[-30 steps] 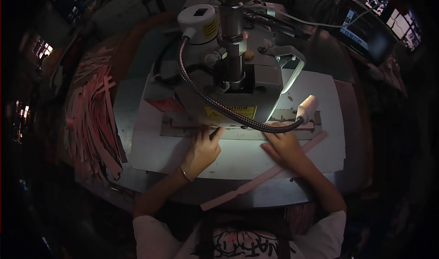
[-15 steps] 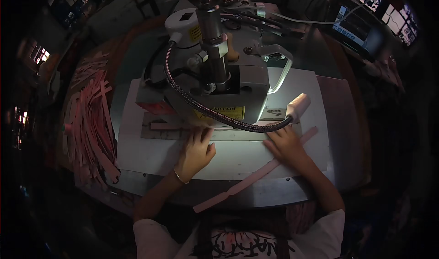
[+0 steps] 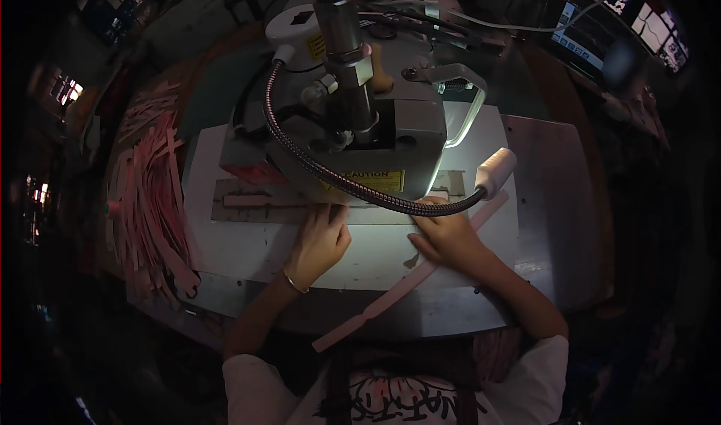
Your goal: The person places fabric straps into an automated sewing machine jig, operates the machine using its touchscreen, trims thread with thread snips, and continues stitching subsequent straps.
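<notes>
My left hand point(image 3: 319, 241) lies with outstretched fingers on the near edge of a flat template plate point(image 3: 263, 216), just below the sewing machine head point(image 3: 360, 136). Pressing near the plate's right part is my right hand point(image 3: 453, 239), fingers extended, its tips partly behind the flexible lamp hose. A pink strip point(image 3: 244, 200) sits along the plate and runs under the head, where the needle area is hidden. Under my right wrist and forearm a second pink strip point(image 3: 390, 296) crosses diagonally. The plate rests on a large white sheet point(image 3: 240, 248).
A heap of pink strips point(image 3: 150, 207) hangs over the table's left side. The lamp point(image 3: 496, 171) on its hose point(image 3: 300, 158) arches low above my right hand. A lit screen point(image 3: 574, 42) stands at the back right. The metal table point(image 3: 556, 200) extends right.
The white sheet, the template plate and the strip on it have shifted left. My right hand has moved left with them; my left hand has barely moved. The diagonal strip has slid slightly left.
</notes>
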The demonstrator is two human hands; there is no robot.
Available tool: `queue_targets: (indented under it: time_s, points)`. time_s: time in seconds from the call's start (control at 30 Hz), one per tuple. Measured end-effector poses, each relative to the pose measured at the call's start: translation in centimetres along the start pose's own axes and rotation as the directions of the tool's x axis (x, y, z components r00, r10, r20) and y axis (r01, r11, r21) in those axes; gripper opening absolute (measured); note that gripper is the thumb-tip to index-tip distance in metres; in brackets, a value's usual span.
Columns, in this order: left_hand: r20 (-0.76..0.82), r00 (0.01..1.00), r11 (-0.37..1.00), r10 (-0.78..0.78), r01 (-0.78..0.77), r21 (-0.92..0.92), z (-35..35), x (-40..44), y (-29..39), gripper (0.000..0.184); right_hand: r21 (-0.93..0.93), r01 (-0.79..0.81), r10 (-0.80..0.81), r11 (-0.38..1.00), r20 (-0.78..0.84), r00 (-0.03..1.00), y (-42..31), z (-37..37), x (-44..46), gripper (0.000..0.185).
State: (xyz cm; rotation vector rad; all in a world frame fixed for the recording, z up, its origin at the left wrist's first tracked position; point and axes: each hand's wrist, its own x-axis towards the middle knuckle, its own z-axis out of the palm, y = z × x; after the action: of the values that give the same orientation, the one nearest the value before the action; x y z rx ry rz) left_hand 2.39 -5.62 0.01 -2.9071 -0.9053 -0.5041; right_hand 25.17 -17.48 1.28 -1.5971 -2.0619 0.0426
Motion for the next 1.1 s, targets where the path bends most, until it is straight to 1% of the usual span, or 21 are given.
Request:
queue_targets:
  time_s: [0.1, 0.3, 0.43, 0.47, 0.6, 0.63, 0.8, 0.93, 1.0, 1.03, 1.1]
  points:
    - [0.019, 0.999, 0.987, -0.035, 0.037, -0.157, 0.2, 0.3, 0.5, 0.048, 0.022, 0.041, -0.041, 0.999, 0.002, 0.999, -0.1, 0.2, 0.3, 0.044]
    - [0.069, 0.998, 0.996, 0.010, -0.004, -0.085, -0.2, 0.9, 0.2, 0.048, 0.106, 0.056, -0.059, 0.993, 0.025, 0.998, 0.0, 0.3, 0.6, 0.043]
    - [-0.006, 0.996, 0.969, 0.089, -0.088, -0.232, 0.8, 1.2, 0.4, 0.048, -0.011, -0.075, 0.075, 0.997, 0.000, 0.997, 0.5, 0.2, 0.1, 0.040]
    - [-0.005, 0.996, 0.969, 0.088, -0.087, -0.233, 0.8, 1.2, 0.5, 0.048, -0.010, -0.075, 0.075, 0.997, 0.002, 0.997, 0.6, 0.3, 0.1, 0.040]
    - [0.022, 0.994, 0.984, 0.106, -0.101, -0.150, 0.0, 1.7, 1.0, 0.049, 0.040, 0.003, 0.001, 0.999, -0.120, 0.993, 0.7, 0.6, 0.4, 0.036]
    - [0.022, 0.994, 0.983, 0.110, -0.106, -0.152, 0.1, 1.8, 0.9, 0.049, 0.038, -0.001, 0.006, 0.999, -0.121, 0.993, 0.7, 0.6, 0.4, 0.036]
    - [0.051, 0.993, 0.979, 0.105, -0.095, -0.179, 0.7, 2.2, 0.2, 0.049, 0.061, -0.049, 0.053, 0.997, -0.063, 0.997, 1.6, 0.8, 1.0, 0.027]
    - [0.014, 0.993, 0.965, 0.115, -0.108, -0.240, 0.9, 2.4, 0.3, 0.050, 0.019, -0.069, 0.069, 0.997, 0.028, 0.997, 4.0, 0.9, 2.1, 0.023]
    - [0.005, 0.992, 0.965, 0.126, -0.121, -0.231, 1.0, 2.4, 0.3, 0.050, 0.254, -0.064, 0.081, 0.965, -0.058, 0.995, 6.2, 3.4, 3.3, 0.015]
    - [-0.001, 0.992, 0.967, 0.127, -0.124, -0.223, 1.1, 2.3, 0.4, 0.050, 0.250, -0.066, 0.085, 0.966, -0.066, 0.994, 6.3, 3.6, 4.1, 0.015]
    - [-0.012, 0.992, 0.971, 0.125, -0.125, -0.202, 1.1, 2.3, 0.3, 0.051, 0.199, 0.073, -0.030, 0.977, -0.208, 0.978, 6.2, 4.1, 5.5, 0.013]
